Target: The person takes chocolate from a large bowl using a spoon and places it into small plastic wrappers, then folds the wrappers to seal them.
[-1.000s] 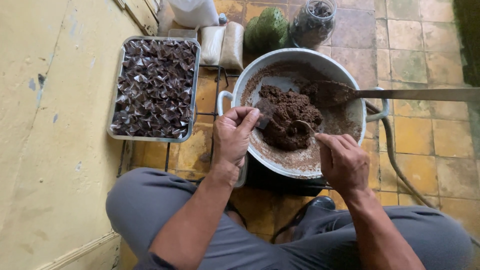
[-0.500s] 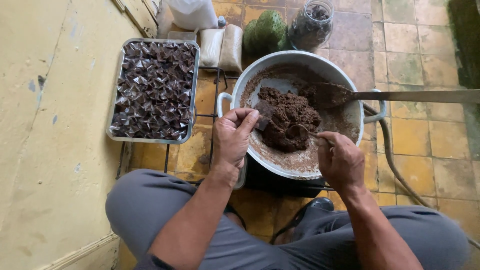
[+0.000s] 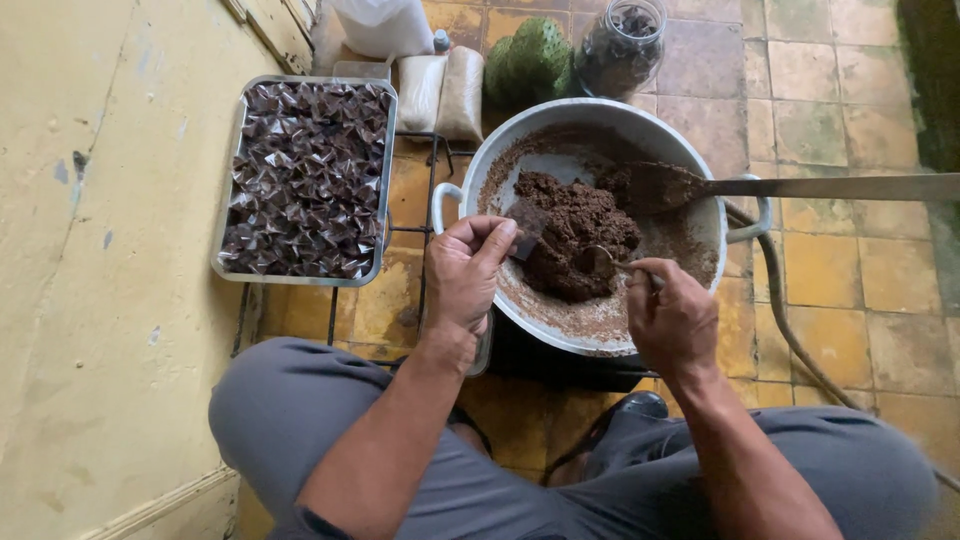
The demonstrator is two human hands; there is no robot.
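Sitting on a worn tiled floor (image 3: 830, 290), yellow wall left, you face a metal basin (image 3: 560, 140) of brown paste (image 3: 575, 235). Your left hand (image 3: 465, 275) pinches a dark wrapper (image 3: 527, 222); your right hand (image 3: 675, 315) is closed on a small spoon (image 3: 600, 262) in the paste.

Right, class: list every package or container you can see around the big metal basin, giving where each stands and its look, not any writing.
White plastic bag: top edge, bulging, plain.
Two pale filled pouches: side by side between tray and basin, upright oblongs.
Clear glass jar: beyond the basin, round, dark contents.
Rectangular metal tray: left of the basin, full of small dark folded wrappers.
No signs or screens.
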